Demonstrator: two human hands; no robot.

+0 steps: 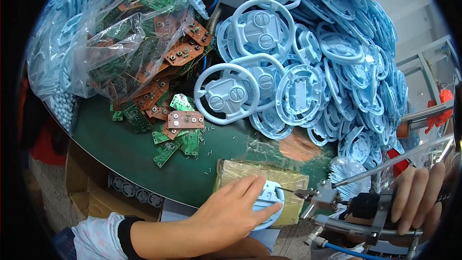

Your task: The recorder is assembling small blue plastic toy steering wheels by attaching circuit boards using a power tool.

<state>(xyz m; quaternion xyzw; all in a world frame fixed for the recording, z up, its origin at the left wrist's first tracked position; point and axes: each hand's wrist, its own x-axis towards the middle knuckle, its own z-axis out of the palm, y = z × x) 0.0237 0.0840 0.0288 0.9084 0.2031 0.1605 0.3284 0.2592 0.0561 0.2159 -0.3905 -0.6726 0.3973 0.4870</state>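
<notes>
My left hand [243, 202] is closed on a light blue plastic steering wheel part [272, 193], fingers across its face and thumb along its near side. The part rests on a block wrapped in yellowish tape [293, 183], and my hand covers much of it. My right hand [419, 197] wraps round a black power screwdriver [364, 205] clamped to a jointed metal arm. Its thin bit [288, 190] points left and reaches the part's right edge; whether it touches a screw I cannot tell.
Brown and green circuit boards [185, 119] spill from a clear plastic bag [125, 33] at the left. Loose screws [208, 153] lie on the green table [110, 137]. Blue steering wheels [227, 93] pile high behind and right. A metal rod [390, 162] crosses at the right.
</notes>
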